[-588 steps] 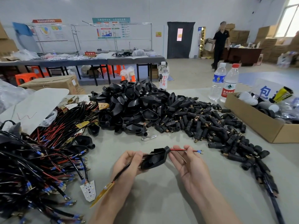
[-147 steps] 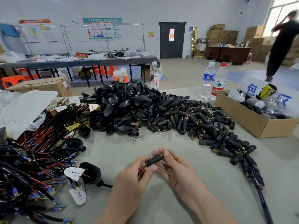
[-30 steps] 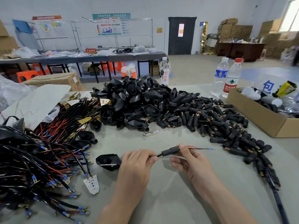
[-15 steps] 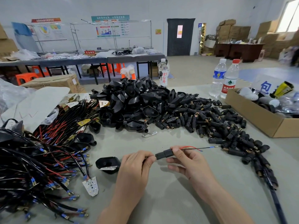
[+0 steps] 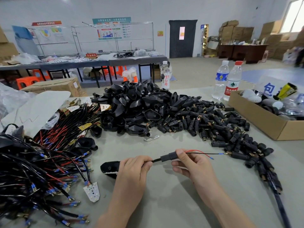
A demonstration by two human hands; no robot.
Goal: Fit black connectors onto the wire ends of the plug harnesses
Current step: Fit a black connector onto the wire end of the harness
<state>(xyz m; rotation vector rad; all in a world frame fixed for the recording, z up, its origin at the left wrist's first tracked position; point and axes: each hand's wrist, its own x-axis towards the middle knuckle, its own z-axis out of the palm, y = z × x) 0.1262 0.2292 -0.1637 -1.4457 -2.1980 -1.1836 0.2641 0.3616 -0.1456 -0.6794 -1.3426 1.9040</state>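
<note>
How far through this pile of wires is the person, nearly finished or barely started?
Looks far from finished. Done: one black connector sits on the cable, its red and black wire ends poking out beyond. In hand: the left hand grips that cable, the right hand pinches the connector. Left: a big harness heap with bare blue-tipped ends, and a connector pile.

The person's arms are showing bare right to the frame edge, with the left forearm [image 5: 121, 209] lying toward 7 o'clock and the right forearm [image 5: 220, 204] toward 5 o'clock. The left hand [image 5: 133, 170] and right hand [image 5: 192, 165] are likewise showing bare, the right thumb showing a short, trimmed nail.
</note>
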